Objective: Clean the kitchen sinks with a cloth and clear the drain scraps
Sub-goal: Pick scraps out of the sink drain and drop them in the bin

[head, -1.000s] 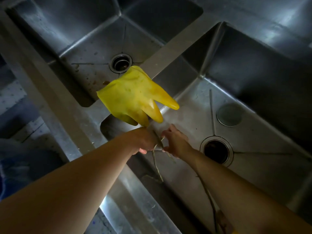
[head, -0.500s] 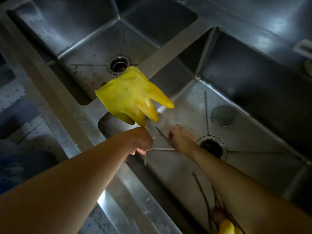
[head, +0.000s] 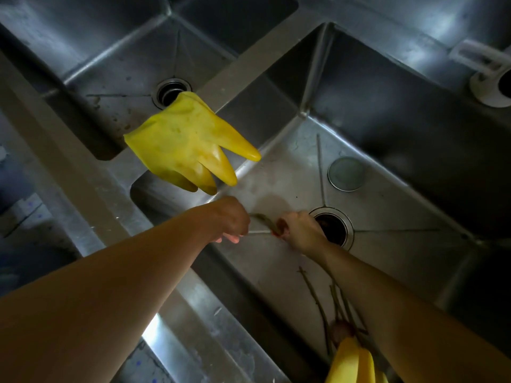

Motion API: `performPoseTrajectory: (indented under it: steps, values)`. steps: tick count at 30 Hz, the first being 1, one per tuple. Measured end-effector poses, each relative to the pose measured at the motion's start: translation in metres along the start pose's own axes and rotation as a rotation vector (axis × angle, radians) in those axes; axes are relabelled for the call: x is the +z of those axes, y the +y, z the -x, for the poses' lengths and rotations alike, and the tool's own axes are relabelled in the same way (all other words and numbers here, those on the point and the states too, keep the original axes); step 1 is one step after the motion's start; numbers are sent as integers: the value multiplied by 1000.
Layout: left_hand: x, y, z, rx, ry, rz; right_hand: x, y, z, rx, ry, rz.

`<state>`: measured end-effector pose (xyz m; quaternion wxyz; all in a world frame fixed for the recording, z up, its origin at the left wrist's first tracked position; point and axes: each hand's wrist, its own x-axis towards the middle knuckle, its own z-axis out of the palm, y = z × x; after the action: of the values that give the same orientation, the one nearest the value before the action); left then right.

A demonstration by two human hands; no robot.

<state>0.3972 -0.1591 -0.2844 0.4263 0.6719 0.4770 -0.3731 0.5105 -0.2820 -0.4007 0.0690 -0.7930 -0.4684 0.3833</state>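
Thin stem scrap lies over the right sink floor, just beside the drain on its near-left side, long axis running left-right btwn both hands. Right hand pinches its drain-side end; left hand, curled, seems to pinch the other end. More stems lie toward the sink's near edge.

Two bare forearms are seen, entering from the lower left and lower right of the frame. No sleeves, watch or jewellery are worn on either arm as far as the frame edges. The left hand is ungloved, and the right hand is likewise bare. Both wrists are uncovered. The fingernails are not shown clearly enough to be described. No other part of the person is shown.
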Motion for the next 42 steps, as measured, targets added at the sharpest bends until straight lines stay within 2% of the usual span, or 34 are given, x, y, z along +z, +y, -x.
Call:
performPoseTrajectory:
  steps: [6, 12, 14, 17, 20, 22, 26, 30, 34, 42]
  values:
    - [1, -2, -9, 38, 17, 5, 2, -3, -3, -58, 28, 155]
    - [3, 3, -5, 35, 59, 4, -10, 2, 7, 31, 62, -15]
    - [5, 9, 0, 63, 127, 47, -24, 2, 15, 60, 83, -107]
    - [5, 22, 9, 126, 325, 106, -49, 0, 31, 81, 163, -188]
    - [1, 39, 18, 197, 492, 315, -73, -4, 48, 87, 238, -257]
    - [1, 50, 26, 270, 466, 405, -88, -7, 61, 112, 257, -289]
    - [10, 66, 44, 393, 310, 357, -117, -20, 91, 98, 275, -325]
    - [21, 74, 52, 426, 171, 360, -136, -34, 117, 83, 377, -376]
    - [23, 76, 59, 433, 33, 578, -140, -39, 124, 86, 505, -354]
    - [20, 72, 59, 374, 91, 498, -133, -34, 127, 74, 535, -436]
